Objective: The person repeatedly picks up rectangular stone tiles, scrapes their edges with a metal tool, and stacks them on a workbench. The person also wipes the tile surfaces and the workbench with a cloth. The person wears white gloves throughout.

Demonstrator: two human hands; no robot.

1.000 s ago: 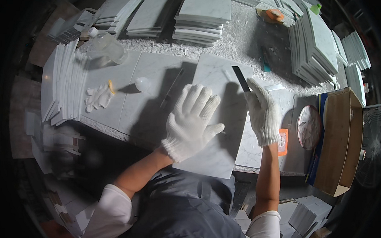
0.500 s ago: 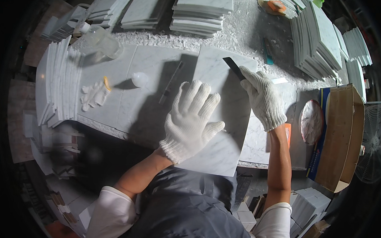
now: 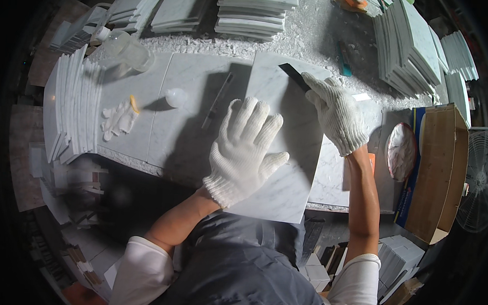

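A pale marble tile [image 3: 285, 127] lies flat on the grey bench [image 3: 149, 95], its near edge hanging past the bench's front toward the person. The left hand [image 3: 244, 150], in a white knit glove, presses down on the tile's middle with fingers spread wide and flat, holding nothing. The right hand [image 3: 337, 112], gloved the same, sits at the tile's far right corner with its fingers closed around a dark flat blade [image 3: 294, 74] whose tip rests on the tile's far edge. Left of the tile lie a thin dark bar [image 3: 218, 99], a small white ball-like object [image 3: 175, 97], a spare glove [image 3: 119, 118] and a clear plastic jar [image 3: 126, 49] tipped on its side. Beyond the tile stand stacks of tiles [image 3: 257, 13], and more stand on edge at the bench's left end [image 3: 73, 109]. The tile looks stiff, fairly heavy and smooth, so it probably slides easily under a glove and would chip or crack at the corners if dropped. My judgement is that it is best taken by two opposite long edges with both hands, kept level, since the overhanging part is unsupported.
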